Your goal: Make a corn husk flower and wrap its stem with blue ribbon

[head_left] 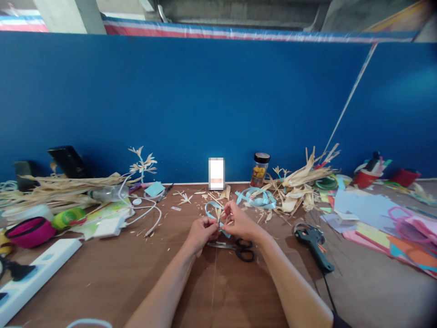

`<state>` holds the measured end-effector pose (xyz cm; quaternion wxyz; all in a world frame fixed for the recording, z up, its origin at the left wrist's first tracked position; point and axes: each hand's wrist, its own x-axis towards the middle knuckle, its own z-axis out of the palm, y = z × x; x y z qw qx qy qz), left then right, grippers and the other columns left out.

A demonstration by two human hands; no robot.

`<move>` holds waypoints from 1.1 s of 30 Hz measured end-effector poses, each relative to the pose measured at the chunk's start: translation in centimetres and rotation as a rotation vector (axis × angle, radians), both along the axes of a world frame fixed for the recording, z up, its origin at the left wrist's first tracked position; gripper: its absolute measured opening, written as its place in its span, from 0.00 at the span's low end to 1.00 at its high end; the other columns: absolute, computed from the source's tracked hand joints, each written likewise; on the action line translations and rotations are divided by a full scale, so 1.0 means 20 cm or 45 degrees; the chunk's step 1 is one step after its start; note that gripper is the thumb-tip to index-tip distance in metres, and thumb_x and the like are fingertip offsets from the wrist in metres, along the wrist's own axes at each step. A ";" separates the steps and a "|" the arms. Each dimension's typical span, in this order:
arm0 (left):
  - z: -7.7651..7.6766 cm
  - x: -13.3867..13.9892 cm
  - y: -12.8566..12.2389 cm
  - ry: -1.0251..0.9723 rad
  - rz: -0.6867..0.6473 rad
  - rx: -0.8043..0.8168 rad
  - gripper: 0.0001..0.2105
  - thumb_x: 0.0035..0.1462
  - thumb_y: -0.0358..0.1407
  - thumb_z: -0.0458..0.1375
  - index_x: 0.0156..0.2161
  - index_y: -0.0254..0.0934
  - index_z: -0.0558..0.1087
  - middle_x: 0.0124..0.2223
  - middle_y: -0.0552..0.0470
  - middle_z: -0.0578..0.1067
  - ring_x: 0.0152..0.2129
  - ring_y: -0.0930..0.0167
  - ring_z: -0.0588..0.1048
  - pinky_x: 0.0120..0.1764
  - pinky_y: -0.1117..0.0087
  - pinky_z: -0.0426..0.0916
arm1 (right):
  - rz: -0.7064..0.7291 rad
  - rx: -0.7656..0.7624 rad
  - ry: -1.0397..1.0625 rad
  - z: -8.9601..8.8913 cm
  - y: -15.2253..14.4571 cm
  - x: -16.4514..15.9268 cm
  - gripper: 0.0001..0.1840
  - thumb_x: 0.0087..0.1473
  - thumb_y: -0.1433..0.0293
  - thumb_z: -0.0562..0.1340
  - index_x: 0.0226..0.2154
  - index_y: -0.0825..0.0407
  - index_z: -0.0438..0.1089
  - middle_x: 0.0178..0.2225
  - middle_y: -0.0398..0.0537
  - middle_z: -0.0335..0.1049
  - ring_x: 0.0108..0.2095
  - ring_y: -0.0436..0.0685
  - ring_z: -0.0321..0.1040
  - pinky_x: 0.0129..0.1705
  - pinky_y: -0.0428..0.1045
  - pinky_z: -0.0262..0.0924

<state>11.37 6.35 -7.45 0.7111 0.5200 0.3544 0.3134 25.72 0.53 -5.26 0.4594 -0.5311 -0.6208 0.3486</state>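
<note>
My left hand (204, 233) pinches the base of a small corn husk flower (218, 213) between thumb and fingers, above the table. Close on its right, my right hand (243, 222) has its fingers curled in by the petals; what lies between its fingertips is too small to make out. A light blue ribbon (209, 207) loops behind the flower, and its tail comes out below by the right thumb. Under both hands lie scissors with black handles (245, 253), their blades pointing left, partly hidden by my left hand.
A glue gun (312, 246) lies right of my right arm. Farther back are a ribbon coil (261, 198), a jar with a black lid (260, 171) and dry husks (303, 187). On the left are a husk flower stem (141, 164), a white cable and a power strip (44, 278).
</note>
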 end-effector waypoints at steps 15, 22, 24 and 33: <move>0.01 0.01 -0.01 -0.030 -0.003 0.009 0.14 0.33 0.37 0.64 0.25 0.31 0.68 0.19 0.55 0.69 0.14 0.79 0.66 0.18 0.79 0.58 | -0.013 0.046 -0.006 0.01 -0.01 -0.01 0.20 0.39 0.75 0.59 0.36 0.50 0.52 0.31 0.41 0.57 0.27 0.47 0.59 0.24 0.42 0.55; 0.01 0.01 -0.01 0.021 0.036 -0.004 0.15 0.32 0.38 0.65 0.26 0.31 0.68 0.21 0.54 0.70 0.16 0.77 0.68 0.20 0.78 0.61 | -0.097 0.079 -0.057 0.01 0.00 -0.01 0.21 0.39 0.74 0.60 0.37 0.50 0.52 0.32 0.42 0.57 0.27 0.47 0.58 0.24 0.42 0.55; 0.02 0.00 -0.01 0.024 0.042 -0.022 0.14 0.32 0.37 0.65 0.25 0.31 0.68 0.21 0.54 0.70 0.16 0.77 0.68 0.20 0.78 0.61 | -0.080 0.075 -0.058 0.01 0.00 -0.01 0.21 0.39 0.74 0.60 0.37 0.50 0.52 0.32 0.42 0.57 0.27 0.48 0.58 0.24 0.42 0.55; 0.01 0.01 -0.01 -0.016 0.029 -0.025 0.15 0.31 0.37 0.66 0.25 0.31 0.69 0.21 0.54 0.71 0.16 0.77 0.69 0.21 0.77 0.63 | -0.122 0.133 -0.124 0.00 0.00 -0.02 0.21 0.40 0.73 0.60 0.38 0.49 0.53 0.31 0.41 0.57 0.27 0.48 0.58 0.24 0.43 0.54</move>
